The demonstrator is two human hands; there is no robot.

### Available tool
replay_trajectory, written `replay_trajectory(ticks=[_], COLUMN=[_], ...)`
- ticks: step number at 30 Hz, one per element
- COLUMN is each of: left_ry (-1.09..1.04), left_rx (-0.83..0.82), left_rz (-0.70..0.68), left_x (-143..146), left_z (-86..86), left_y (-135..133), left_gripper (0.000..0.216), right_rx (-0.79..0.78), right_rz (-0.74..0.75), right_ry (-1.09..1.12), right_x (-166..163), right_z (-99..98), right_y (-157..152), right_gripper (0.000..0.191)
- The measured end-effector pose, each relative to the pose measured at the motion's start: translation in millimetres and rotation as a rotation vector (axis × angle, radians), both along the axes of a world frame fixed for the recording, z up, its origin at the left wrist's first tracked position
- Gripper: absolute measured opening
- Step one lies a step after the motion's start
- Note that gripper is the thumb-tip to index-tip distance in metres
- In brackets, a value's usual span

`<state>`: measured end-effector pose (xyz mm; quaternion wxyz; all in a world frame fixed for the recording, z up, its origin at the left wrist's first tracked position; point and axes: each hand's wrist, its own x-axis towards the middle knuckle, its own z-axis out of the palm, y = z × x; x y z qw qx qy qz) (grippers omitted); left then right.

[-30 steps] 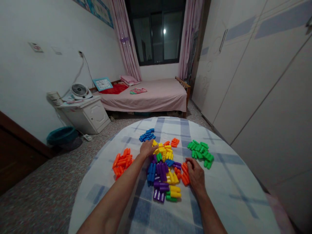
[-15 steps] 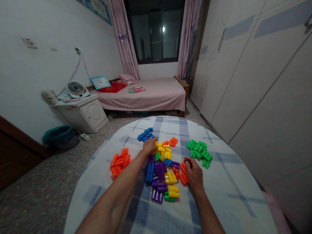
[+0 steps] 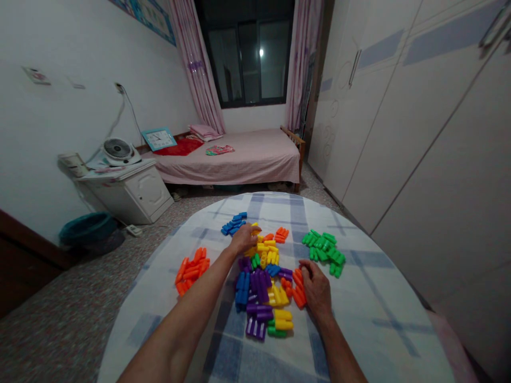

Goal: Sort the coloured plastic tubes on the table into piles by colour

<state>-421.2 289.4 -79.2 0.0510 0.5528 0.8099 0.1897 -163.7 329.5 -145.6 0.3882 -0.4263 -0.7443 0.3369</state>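
My left hand [image 3: 243,239] reaches to the far side of the mixed pile, its fingers closed on a yellow plastic building block [image 3: 255,227]. More yellow blocks [image 3: 269,250] lie just below its fingertips. My right hand [image 3: 316,284] rests on the cloth at the right side of the pile, fingers loosely curled and thumb slightly apart. Its fingertips are beside the orange blocks [image 3: 297,292] and seem to touch them. Purple blocks [image 3: 260,286], blue blocks [image 3: 241,291] and a few green ones [image 3: 277,331] make up the rest of the pile between my forearms.
Sorted heaps surround the pile: blue blocks [image 3: 232,225] at the far left, green blocks [image 3: 324,250] at the right, orange blocks [image 3: 190,272] partly behind my left forearm. A checked cloth covers the round table [image 3: 371,319]. Beyond stand a bed [image 3: 247,154] and a wardrobe [image 3: 419,159].
My left hand has shifted slightly left and lifted a little, with a yellow block now showing at its fingers. My right hand stays beside the orange blocks. The camera view has turned slightly.
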Motion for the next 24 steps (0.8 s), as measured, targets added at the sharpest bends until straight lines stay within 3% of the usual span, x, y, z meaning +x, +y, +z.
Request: replay_trajectory(ticks=[5, 11, 24], left_ry=[0.020, 0.031, 0.124], left_rx=[-0.122, -0.225, -0.150], left_rz=[0.020, 0.052, 0.047], left_x=[8, 11, 12], left_z=[-6.6, -3.0, -17.0], left_y=[14, 29, 26], left_gripper=[0.036, 0.044, 0.038], right_rx=[-0.011, -0.019, -0.025], right_rz=[-0.009, 0.004, 0.007], right_ry=[-0.008, -0.010, -0.020], right_x=[0, 1, 0], right_z=[0.7, -0.3, 1.7], right_y=[0, 0, -1], right_gripper=[0.032, 0.032, 0.034])
